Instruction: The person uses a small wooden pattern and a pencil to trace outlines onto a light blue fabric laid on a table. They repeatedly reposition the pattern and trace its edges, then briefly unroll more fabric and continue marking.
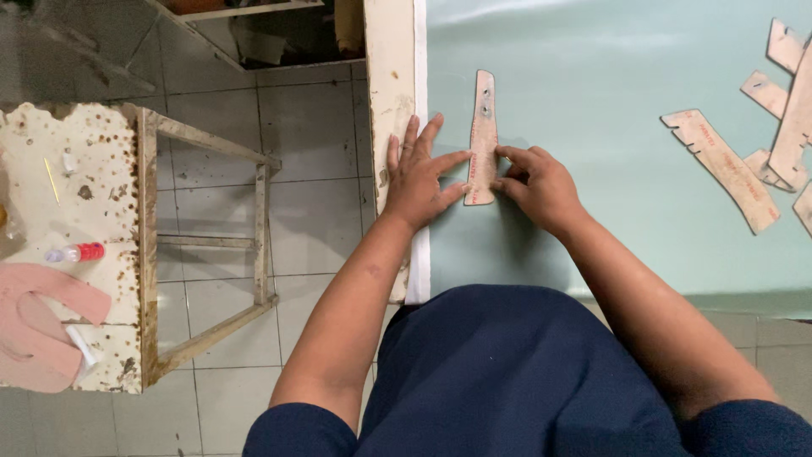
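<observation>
pale green work surface (609, 76) | cardboard template (483, 140) lies flat, long axis running away from the person | left hand (419, 173) fingers spread, pressing its left edge | right hand (541, 182) fingertips pinching its near right edge

Count: cardboard templates on the green sheet, six visible: one (484, 135) under two hands, five (721, 167) at right.

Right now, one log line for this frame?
left hand: flat, fingertips on cardboard template | right hand: fingertips on template's lower edge | template: flat on pale green sheet | more templates: right, untouched
</observation>
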Demonstrator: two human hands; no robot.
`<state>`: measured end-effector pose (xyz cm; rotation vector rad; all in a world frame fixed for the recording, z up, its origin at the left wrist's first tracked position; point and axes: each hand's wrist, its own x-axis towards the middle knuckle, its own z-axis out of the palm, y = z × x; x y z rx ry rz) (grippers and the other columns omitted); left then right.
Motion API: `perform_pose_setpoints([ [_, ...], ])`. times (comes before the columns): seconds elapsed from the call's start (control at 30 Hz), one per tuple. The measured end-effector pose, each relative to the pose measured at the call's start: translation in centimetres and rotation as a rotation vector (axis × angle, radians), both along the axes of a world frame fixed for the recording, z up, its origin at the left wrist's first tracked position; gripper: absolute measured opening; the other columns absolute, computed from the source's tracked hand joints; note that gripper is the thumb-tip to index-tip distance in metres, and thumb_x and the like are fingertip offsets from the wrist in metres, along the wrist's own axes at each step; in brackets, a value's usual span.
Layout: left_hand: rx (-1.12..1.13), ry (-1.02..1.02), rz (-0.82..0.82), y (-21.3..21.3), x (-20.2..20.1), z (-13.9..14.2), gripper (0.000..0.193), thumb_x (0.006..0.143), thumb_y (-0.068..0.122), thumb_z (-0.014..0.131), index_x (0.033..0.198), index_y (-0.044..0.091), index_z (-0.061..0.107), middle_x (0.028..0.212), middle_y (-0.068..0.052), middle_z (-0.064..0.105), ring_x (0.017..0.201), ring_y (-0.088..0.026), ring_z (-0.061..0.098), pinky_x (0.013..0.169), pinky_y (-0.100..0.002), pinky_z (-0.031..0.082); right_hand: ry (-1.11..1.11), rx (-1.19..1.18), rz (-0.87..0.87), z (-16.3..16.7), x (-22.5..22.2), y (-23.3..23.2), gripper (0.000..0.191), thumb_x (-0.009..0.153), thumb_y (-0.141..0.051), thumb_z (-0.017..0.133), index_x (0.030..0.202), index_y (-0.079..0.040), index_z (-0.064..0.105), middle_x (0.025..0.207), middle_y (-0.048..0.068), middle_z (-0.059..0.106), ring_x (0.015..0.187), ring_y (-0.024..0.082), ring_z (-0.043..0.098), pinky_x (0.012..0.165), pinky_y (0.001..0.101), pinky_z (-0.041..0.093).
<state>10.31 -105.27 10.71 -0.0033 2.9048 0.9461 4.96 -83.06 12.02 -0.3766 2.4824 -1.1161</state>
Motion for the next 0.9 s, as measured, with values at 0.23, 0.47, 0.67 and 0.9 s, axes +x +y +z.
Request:
perform_pose_setpoints([
  [0.23,0.003,-0.016,-0.003,0.08,-0.05,0.12,0.049,0.075,0.039,0.085,0.123,0.04,0.074,0.168,-0.004,0.025,0.158,-0.032,0.007,0.126,-0.057,-0.003,0.008,0.013,0.016,-0.02,0.17,0.12,0.049,0.085,-0.015,0.08,0.133,-0.013,0.069,0.095,0.007,0.064,0.084,0.02,0.069,0.079,0.0345,0.055],
  [0.47,0.019,-0.06,0.013,0.15,-0.05,0.72,0.047,0.075,0.039,0.084,0.121,0.04,0.075,0.168,-0.003,0.024,0.158,-0.03,0.005,0.126,-0.055,-0.005,0.017,0.061,0.013,0.59,0.41,-0.11,0.049,0.086,-0.018,0.08,0.133,-0.013,0.068,0.096,0.006,0.064,0.085,0.02,0.068,0.08,0.0349,0.055],
  [0.67,0.013,-0.047,0.009,0.13,-0.03,0.55,0.047,0.076,0.039,0.083,0.122,0.039,0.075,0.168,-0.004,0.024,0.158,-0.03,0.005,0.126,-0.056,-0.005,0.008,0.061,0.013,0.51,0.42,-0.1,0.049,0.086,-0.018,0.08,0.134,-0.014,0.068,0.097,0.006,0.064,0.085,0.02,0.068,0.08,0.0349,0.055],
  [0.9,0.015,-0.018,-0.005,0.13,0.02,0.33,0.047,0.075,0.038,0.083,0.122,0.038,0.076,0.168,-0.006,0.026,0.158,-0.032,0.006,0.125,-0.058,-0.003,0.024,0.052,0.02,0.29,0.37,0.03,0.051,0.085,-0.018,0.08,0.134,-0.015,0.068,0.097,0.007,0.063,0.085,0.021,0.068,0.079,0.0351,0.055],
])
